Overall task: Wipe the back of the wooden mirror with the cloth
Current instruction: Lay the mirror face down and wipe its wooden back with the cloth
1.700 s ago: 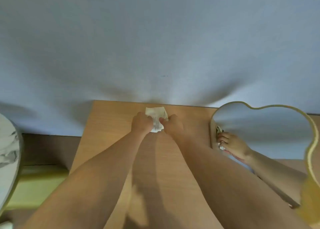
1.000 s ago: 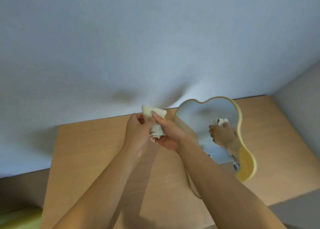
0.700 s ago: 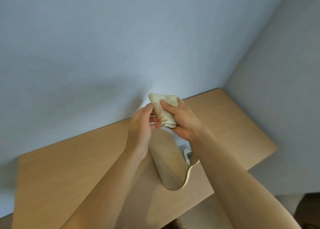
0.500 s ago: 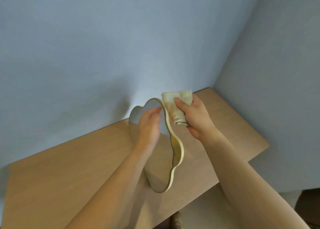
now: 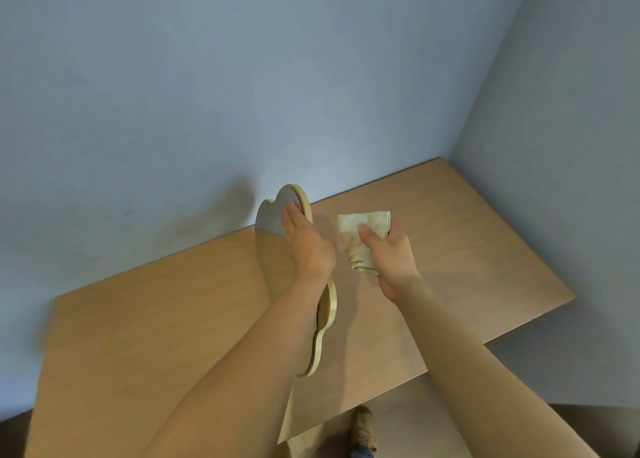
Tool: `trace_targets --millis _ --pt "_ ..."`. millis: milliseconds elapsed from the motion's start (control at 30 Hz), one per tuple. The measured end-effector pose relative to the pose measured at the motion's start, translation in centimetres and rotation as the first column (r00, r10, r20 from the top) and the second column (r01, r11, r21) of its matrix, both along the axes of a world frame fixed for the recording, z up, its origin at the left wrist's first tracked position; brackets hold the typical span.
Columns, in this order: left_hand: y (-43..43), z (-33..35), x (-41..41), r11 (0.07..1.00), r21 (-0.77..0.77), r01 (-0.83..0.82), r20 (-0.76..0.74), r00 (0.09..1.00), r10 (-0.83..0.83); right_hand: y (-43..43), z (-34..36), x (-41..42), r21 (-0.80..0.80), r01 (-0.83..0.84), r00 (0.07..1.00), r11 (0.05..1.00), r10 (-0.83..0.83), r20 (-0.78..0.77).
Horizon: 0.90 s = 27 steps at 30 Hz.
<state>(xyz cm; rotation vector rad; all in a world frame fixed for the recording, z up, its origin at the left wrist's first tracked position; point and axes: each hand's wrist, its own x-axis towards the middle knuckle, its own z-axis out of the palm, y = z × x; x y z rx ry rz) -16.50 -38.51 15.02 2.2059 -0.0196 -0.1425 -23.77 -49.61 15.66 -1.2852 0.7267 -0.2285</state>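
A wavy wooden-framed mirror (image 5: 270, 215) stands on edge on the wooden table (image 5: 156, 319), seen almost edge-on, its glass facing left. My left hand (image 5: 308, 246) lies over its top rim with fingers stretched along the glass side; whether it grips is unclear. Just to the right, my right hand (image 5: 389, 257) is closed around a folded cream cloth (image 5: 360, 236), held close to the mirror's back side. The back of the mirror is hidden from view.
Blue-grey walls meet in a corner (image 5: 450, 153) behind the table's far right end. The table's near edge runs along the lower right, with floor and a shoe (image 5: 362, 430) below it.
My left hand let go of the cloth and came to rest on the mirror's top rim. My right hand carried the cloth to the mirror's right side. The view swung right.
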Motion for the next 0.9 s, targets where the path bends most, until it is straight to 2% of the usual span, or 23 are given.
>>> trace_targets --millis 233,367,567,833,900 --pt "2.5 1.0 0.4 0.999 -0.025 -0.042 -0.003 0.999 0.042 2.8 -0.2 0.8 0.018 -0.074 0.997 0.997 0.074 0.006" --pt "7.0 1.6 1.0 0.983 -0.161 -0.083 -0.004 0.997 0.083 5.8 -0.2 1.1 -0.032 -0.125 0.992 0.992 0.126 0.018" --pt "15.5 1.4 1.0 0.877 -0.417 -0.238 -0.099 0.971 0.217 12.6 -0.3 1.3 -0.05 -0.242 0.97 0.969 0.242 -0.003" --pt "25.3 -1.5 0.9 0.715 -0.558 -0.42 -0.297 0.906 0.301 23.4 -1.9 0.4 -0.236 -0.396 0.918 0.887 0.39 -0.074" --pt "27.0 -2.5 0.9 0.679 -0.581 -0.449 -0.328 0.893 0.309 26.3 -2.6 0.1 -0.222 -0.413 0.91 0.883 0.41 -0.059"
